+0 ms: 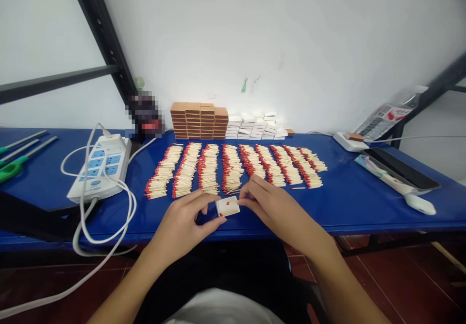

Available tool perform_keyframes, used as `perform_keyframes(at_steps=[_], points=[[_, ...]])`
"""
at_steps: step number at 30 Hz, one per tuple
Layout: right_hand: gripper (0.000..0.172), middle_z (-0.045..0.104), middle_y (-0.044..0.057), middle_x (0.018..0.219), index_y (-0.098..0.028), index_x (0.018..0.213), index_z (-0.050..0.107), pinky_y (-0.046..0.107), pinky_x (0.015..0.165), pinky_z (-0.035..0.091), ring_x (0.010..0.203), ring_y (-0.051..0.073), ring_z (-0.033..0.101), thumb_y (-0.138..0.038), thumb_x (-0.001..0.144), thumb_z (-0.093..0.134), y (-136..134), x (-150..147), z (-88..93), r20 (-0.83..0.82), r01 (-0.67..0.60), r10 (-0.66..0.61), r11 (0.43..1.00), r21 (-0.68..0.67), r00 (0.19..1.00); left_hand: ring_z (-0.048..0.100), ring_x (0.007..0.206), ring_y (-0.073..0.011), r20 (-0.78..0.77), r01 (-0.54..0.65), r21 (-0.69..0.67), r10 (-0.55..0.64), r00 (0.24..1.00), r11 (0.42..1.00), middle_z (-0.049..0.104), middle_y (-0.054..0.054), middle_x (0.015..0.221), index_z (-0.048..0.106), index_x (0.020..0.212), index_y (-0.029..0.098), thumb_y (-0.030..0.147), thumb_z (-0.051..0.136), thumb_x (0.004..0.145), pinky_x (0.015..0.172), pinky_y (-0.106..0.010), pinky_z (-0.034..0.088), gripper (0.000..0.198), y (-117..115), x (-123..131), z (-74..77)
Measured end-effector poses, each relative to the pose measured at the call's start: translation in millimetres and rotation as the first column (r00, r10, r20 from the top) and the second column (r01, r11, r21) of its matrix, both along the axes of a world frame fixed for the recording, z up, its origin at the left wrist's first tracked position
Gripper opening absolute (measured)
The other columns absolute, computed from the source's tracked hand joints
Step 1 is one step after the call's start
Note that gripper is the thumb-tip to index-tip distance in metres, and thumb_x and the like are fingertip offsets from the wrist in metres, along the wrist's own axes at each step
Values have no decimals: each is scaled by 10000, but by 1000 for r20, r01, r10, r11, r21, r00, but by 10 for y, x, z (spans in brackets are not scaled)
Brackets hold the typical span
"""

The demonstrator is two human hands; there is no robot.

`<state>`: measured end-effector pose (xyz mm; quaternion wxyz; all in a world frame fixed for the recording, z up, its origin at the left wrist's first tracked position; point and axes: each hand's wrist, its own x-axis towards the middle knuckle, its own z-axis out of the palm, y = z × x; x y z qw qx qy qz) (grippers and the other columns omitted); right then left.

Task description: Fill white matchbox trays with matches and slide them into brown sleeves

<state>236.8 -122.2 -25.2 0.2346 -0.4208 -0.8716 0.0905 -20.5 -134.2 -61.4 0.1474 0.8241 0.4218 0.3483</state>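
Near the front edge of the blue tabletop, my left hand steadies a small white matchbox tray, thumb at its near side and forefinger at its far side. A few red-headed matches lie inside along the tray's near wall. Over its right end, my right hand pinches matches between thumb and forefinger, their red heads pointing left above the tray. How many it holds I cannot tell. Just beyond both hands, loose matches lie in several slanted rows, red heads mostly to the left.
Brown matchbox sleeves stand stacked against the wall, beside piled white trays. At left are a power strip with looping white cables and green-handled tools. A phone and a leaning plastic bottle are at right.
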Motion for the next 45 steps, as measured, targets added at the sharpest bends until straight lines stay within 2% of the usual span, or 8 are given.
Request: perform_keyframes(at_steps=[6, 13, 16, 19, 23, 32, 38, 45], points=[[102, 653, 44, 991, -224, 1012, 594, 325, 685, 484, 842, 198, 666, -177, 1101, 573, 3, -103, -106, 105, -32, 22, 995, 96, 994, 574, 712, -135, -3, -1, 15, 1, 1000, 1000, 627, 18, 873, 724, 1284, 233, 307, 809, 961, 660, -258, 463, 342, -9, 0, 7], [88, 642, 50, 1009, -213, 1005, 611, 321, 718, 502, 855, 202, 672, -184, 1088, 607, -15, -112, -90, 90, -66, 64, 998, 18, 994, 575, 699, -129, -7, 12, 11, -12, 1000, 1000, 644, 20, 882, 739, 1266, 245, 280, 809, 959, 666, -254, 474, 317, -20, 22, 39], [80, 654, 42, 1013, -220, 1025, 638, 320, 753, 519, 863, 193, 676, -199, 1094, 603, 28, -70, -75, -6, -82, 82, 996, -24, 997, 579, 701, -129, -9, 12, 1, -12, 1000, 1000, 652, 18, 893, 737, 1263, 249, 287, 811, 957, 668, -255, 478, 316, -25, 18, 46], [107, 673, 46, 1024, -231, 1059, 657, 342, 826, 544, 920, 207, 689, -212, 1110, 565, 139, -7, -121, -113, -35, 35, 999, 1, 993, 585, 705, -129, -14, 13, -5, -13, 1000, 1000, 655, 17, 892, 739, 1246, 251, 284, 812, 954, 668, -256, 481, 302, -29, 14, 49], [141, 671, 63, 1074, -236, 1098, 680, 376, 890, 567, 958, 225, 704, -188, 1102, 547, 280, 50, -235, -67, 6, -6, 1000, 9, 998, 593, 711, -133, -21, 15, -12, -15, 1000, 1000, 664, 10, 900, 740, 1236, 251, 305, 803, 962, 663, -258, 484, 286, -30, 11, 49], [85, 648, 48, 1011, -231, 1002, 630, 346, 754, 540, 834, 205, 662, -207, 1078, 600, 280, 62, -224, -29, 39, -39, 999, -1, 999, 600, 717, -135, -25, 18, -23, -19, 1000, 1000, 669, 9, 899, 743, 1236, 254, 311, 800, 965, 652, -260, 481, 283, -22, 17, 54], [115, 648, 45, 1017, -229, 987, 610, 350, 806, 548, 878, 210, 676, -192, 1090, 573, 289, 35, -238, 0, 55, -55, 998, -27, 998, 589, 714, -131, -25, 25, -17, -25, 999, 1000, 656, 11, 897, 739, 1229, 247, 301, 799, 966, 665, -260, 479, 275, -28, 19, 63], [118, 650, 49, 1029, -231, 1008, 607, 351, 782, 542, 870, 215, 684, -197, 1104, 546, 262, 53, -240, 44, 75, -75, 997, -2, 996, 585, 712, -134, -31, 19, -27, -20, 999, 999, 656, 11, 904, 737, 1233, 255, 310, 790, 973, 672, -264, 477, 271, -34, 15, 54]])
